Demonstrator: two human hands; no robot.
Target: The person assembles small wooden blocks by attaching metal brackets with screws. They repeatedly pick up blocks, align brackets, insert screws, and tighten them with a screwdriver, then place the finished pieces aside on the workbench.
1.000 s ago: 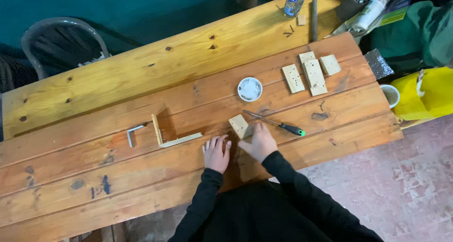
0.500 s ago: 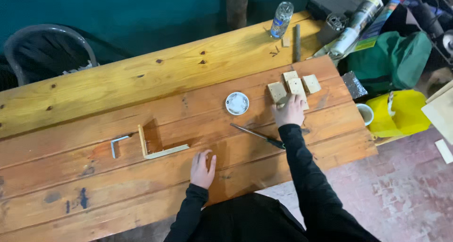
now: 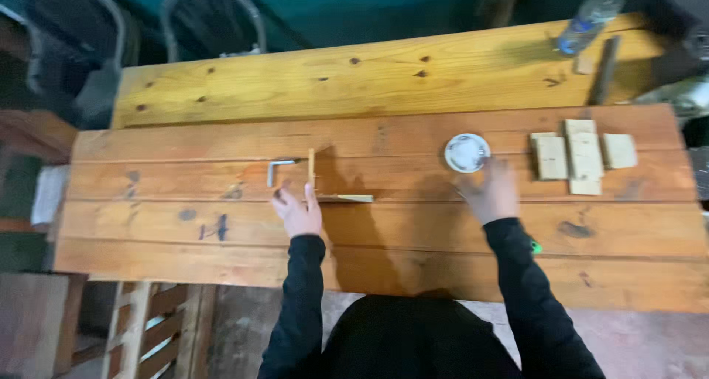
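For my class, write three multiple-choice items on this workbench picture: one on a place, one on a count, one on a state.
1. Where does the round white dish lie?
A. Left of the wood blocks
B. On a chair
C. Under the bottle

2. How many wood blocks lie together at the right?
A. One
B. Three
C. Six

3. How is the left hand?
A. Raised high
B. Resting by the wooden L-frame
C. Gripping the bottle

Answers: 1 A, the dish sits on the table just left of the blocks. 2 B, three blocks lie side by side. 3 B, its fingers lie on the table at the frame's corner.
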